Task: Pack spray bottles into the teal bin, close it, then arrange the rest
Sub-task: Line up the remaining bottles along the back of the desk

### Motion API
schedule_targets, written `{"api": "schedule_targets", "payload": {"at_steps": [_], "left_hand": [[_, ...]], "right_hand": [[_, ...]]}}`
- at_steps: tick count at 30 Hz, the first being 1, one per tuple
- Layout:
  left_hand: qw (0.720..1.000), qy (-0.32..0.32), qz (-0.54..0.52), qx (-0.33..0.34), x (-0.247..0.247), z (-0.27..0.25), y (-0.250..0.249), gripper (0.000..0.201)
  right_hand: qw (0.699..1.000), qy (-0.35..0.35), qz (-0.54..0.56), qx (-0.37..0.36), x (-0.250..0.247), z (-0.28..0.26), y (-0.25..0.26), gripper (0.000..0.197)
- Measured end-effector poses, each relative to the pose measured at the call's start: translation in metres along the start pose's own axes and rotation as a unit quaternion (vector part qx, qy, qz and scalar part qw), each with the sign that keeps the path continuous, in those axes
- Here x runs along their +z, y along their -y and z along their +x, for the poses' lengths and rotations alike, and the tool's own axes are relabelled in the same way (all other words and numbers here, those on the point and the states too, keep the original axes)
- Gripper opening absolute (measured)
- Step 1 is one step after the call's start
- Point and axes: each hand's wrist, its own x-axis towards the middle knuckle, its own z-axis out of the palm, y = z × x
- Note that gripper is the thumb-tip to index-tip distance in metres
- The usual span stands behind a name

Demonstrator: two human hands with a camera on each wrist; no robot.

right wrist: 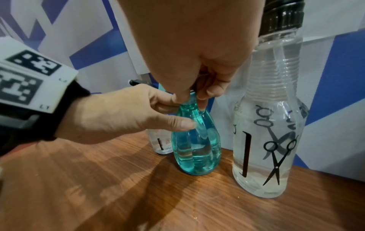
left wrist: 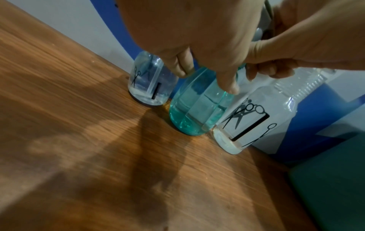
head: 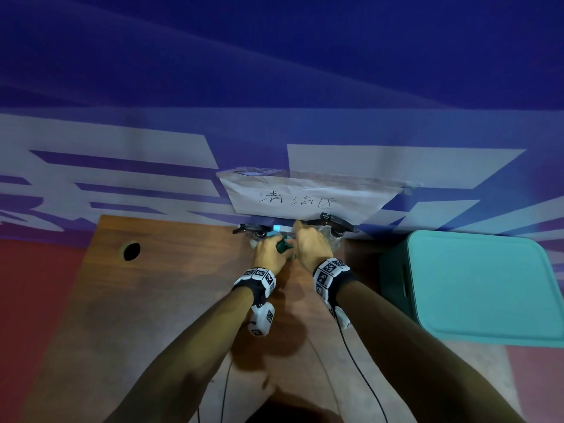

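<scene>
A teal spray bottle (right wrist: pixel 197 148) (left wrist: pixel 197 109) stands on the wooden table (head: pixel 171 300) by the back wall, between two clear spray bottles. My left hand (right wrist: pixel 177 114) (left wrist: pixel 207 79) (head: pixel 270 251) wraps its upper body and neck from the left. From above, my right hand (right wrist: pixel 192 100) (head: pixel 306 241) pinches the neck. The tall clear bottle (right wrist: pixel 270 132) (left wrist: pixel 254 121) with scissors prints is on its right, a smaller clear one (left wrist: pixel 150 84) (right wrist: pixel 161 143) on its left. The teal bin (head: pixel 476 285) sits right of the table with its lid down.
A blue and white wall with a handwritten paper sign (head: pixel 305 196) rises directly behind the bottles. The table has a round cable hole (head: pixel 131 251) at the far left. Cables from my wristbands trail over the near table edge.
</scene>
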Motion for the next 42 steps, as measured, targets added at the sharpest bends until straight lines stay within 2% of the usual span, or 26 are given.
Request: {"api": "schedule_targets", "payload": {"at_steps": [6, 15, 20, 25, 31, 36, 42], "left_hand": [[1.000, -0.008, -0.004, -0.001, 0.006, -0.002, 0.002, 0.012], [0.999, -0.036, 0.005, 0.030, 0.009, -0.005, 0.002, 0.008], [0.999, -0.026, 0.002, 0.027, 0.006, -0.004, 0.001, 0.008], [0.999, -0.029, 0.007, 0.041, 0.007, -0.004, 0.001, 0.010], [0.998, -0.040, 0.015, 0.047, 0.010, -0.001, 0.005, 0.008], [0.999, -0.027, 0.017, 0.034, 0.011, 0.000, 0.007, 0.010], [0.999, -0.027, 0.034, 0.028, 0.012, 0.001, 0.009, 0.009]], "right_hand": [[1.000, 0.001, -0.007, -0.006, 0.003, 0.003, -0.006, 0.019], [0.999, -0.044, 0.001, 0.003, 0.015, 0.002, -0.007, 0.020], [1.000, -0.017, 0.016, -0.003, 0.013, 0.006, -0.010, 0.019], [0.999, -0.022, 0.032, -0.008, 0.012, 0.003, -0.011, 0.020], [0.998, -0.051, -0.028, -0.018, 0.015, 0.001, -0.011, 0.021], [0.996, -0.043, -0.062, -0.054, 0.010, 0.001, -0.016, 0.024], [0.996, -0.043, -0.070, -0.042, 0.013, 0.000, -0.014, 0.028]]}}
